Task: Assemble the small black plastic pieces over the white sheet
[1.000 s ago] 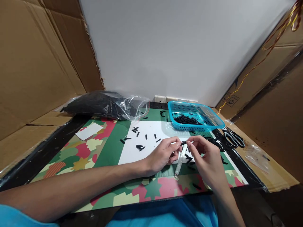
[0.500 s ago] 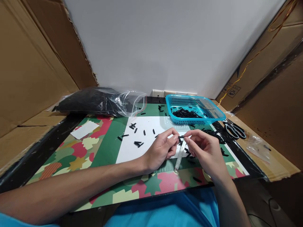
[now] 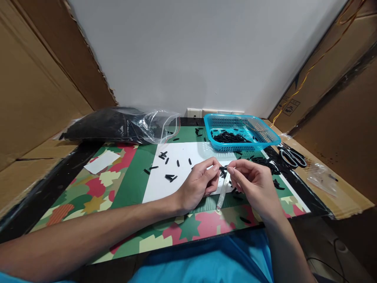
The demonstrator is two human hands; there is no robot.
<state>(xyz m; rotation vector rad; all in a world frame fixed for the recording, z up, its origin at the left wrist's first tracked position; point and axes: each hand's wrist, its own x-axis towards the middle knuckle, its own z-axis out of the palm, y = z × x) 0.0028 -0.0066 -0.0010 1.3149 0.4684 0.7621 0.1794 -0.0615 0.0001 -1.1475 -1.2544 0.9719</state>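
Centre frame: left hand (image 3: 198,184) and right hand (image 3: 253,184) pinch one black piece (image 3: 223,169); blue basket (image 3: 266,140) holds some, many loose pieces (image 3: 169,177) remain.

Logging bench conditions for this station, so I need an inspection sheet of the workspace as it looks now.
Surface: patterned mat with a white sheet on it.
Job's things: small black piece pinched between left hand and right hand; clear tube below them.
Clutter: loose black pieces; blue basket holding more; plastic bag; scissors; white slip.
Hands: both closed on the piece.
Cables: yellow wire along the right cardboard.
Surroundings: cardboard walls, grey wall.
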